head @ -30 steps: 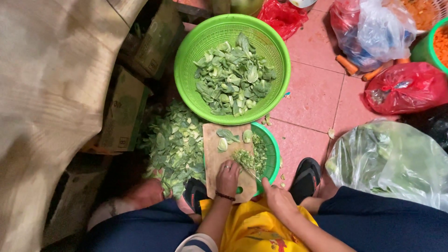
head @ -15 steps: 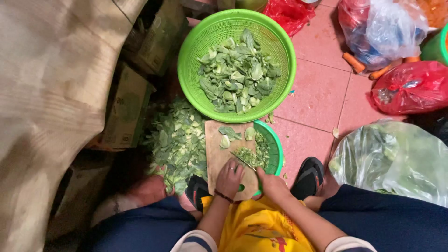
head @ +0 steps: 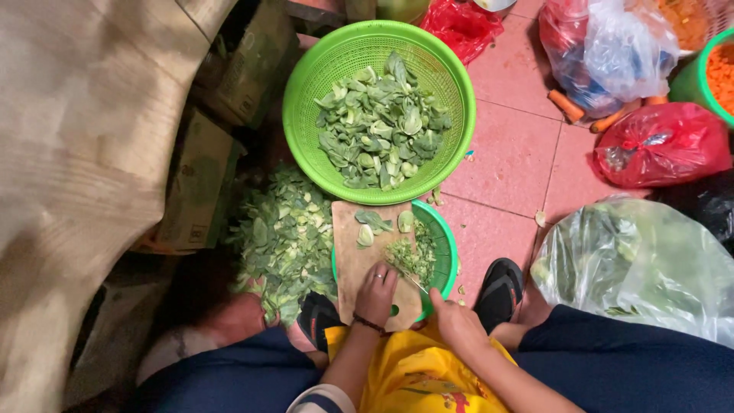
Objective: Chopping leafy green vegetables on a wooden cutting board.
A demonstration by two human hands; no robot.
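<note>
Greens [head: 410, 256] lie chopped on the cutting board [head: 353, 260] — left hand [head: 376, 294] pressing flat beside them, right hand [head: 457, 325] gripping a knife [head: 414, 283].

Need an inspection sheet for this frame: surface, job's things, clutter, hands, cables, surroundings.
Surface: pink tiled floor, leaf scraps scattered on it.
Job's things: wooden cutting board resting on a small green plastic basket; chopped greens on the board; large green plastic colander of cut leaves beyond it.
Clutter: heap of loose green leaves left of the board; carrots; red plastic bags.
Hands: left hand pressed on the board; right hand grips a knife, blade barely visible.
Cables: nothing seen.
Surroundings: clear bag of greens, cardboard boxes, black sandals.
</note>
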